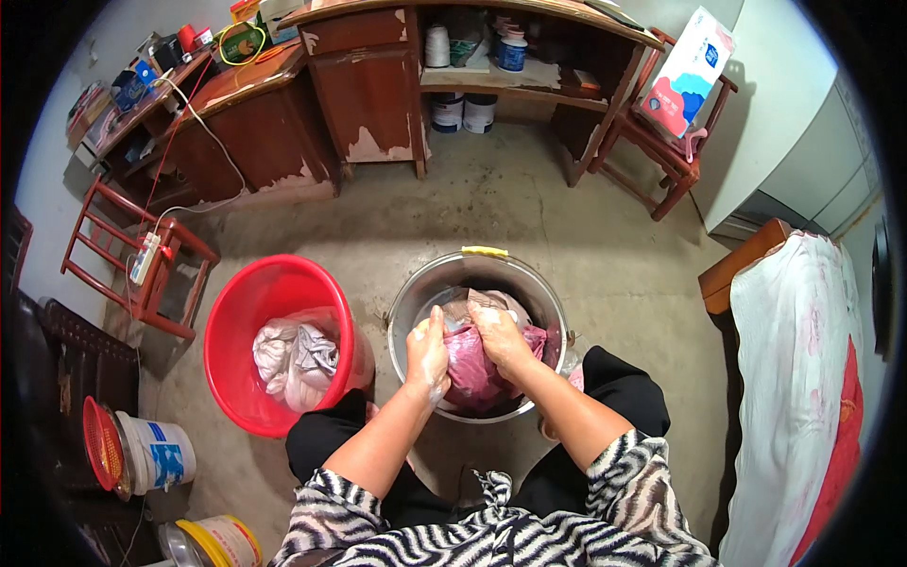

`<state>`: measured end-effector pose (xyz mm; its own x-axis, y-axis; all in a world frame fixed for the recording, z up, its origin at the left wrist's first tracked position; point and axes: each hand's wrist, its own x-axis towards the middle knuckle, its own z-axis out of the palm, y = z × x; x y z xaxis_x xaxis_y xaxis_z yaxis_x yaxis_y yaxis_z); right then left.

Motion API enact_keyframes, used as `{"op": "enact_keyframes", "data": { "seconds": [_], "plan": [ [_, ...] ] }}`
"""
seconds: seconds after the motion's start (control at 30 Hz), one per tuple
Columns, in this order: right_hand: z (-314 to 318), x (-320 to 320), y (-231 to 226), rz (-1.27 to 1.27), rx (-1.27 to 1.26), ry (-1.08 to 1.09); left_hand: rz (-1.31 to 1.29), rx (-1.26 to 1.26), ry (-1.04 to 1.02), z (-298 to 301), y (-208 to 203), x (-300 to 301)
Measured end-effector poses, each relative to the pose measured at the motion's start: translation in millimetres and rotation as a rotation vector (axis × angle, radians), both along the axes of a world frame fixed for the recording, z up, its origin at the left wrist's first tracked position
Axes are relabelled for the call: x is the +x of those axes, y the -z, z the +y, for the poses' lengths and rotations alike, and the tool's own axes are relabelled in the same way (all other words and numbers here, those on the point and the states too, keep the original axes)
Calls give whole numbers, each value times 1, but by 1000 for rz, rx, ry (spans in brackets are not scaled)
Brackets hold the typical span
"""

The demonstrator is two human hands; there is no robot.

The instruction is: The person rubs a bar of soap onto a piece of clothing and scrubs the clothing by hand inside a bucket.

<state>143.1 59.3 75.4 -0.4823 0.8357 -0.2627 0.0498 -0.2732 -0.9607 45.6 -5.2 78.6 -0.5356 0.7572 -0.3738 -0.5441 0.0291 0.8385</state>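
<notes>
Between my knees stands a round metal bucket [404, 283] with a yellow grip on its handle. Over it, my left hand [428, 357] and my right hand [502, 337] are both closed on a wet pink cloth [469, 364], stretched between them. White suds cling to my left hand and wrist. A beige cloth [505, 304] lies behind the pink one, inside the bucket. To the left, a red plastic tub [224, 312] holds wrung-looking white and grey cloths [300, 359]. The bucket's bottom is hidden by the cloths and my hands.
Ahead stands a worn brown wooden desk [364, 104]. A wooden chair [652, 151] at far right carries a tissue pack. Another chair [179, 246] at left bears a power strip [145, 258]. White buckets [162, 454] stand lower left; a white cover [784, 378] drapes furniture at right.
</notes>
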Motion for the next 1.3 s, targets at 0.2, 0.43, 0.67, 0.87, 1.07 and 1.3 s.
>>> {"op": "enact_keyframes", "data": {
  "seconds": [0.2,0.43,0.67,0.87,1.07,1.3],
  "plan": [
    [-32,-4,-36,-153,729,-165,-208,-54,-140,4,6,-10],
    [-14,-4,6,-608,1053,-91,-267,-85,-118,8,-3,14],
    [-65,-12,-29,-446,1193,-178,-335,-41,-95,0,18,-9],
    [-24,-2,8,-644,972,-94,-394,-118,-163,7,4,13],
    [-60,-9,-9,-430,1081,-201,-373,-84,-150,-4,36,-10],
    [-9,9,65,-462,480,-445,-396,-189,-167,-20,53,10]
  ]
}}
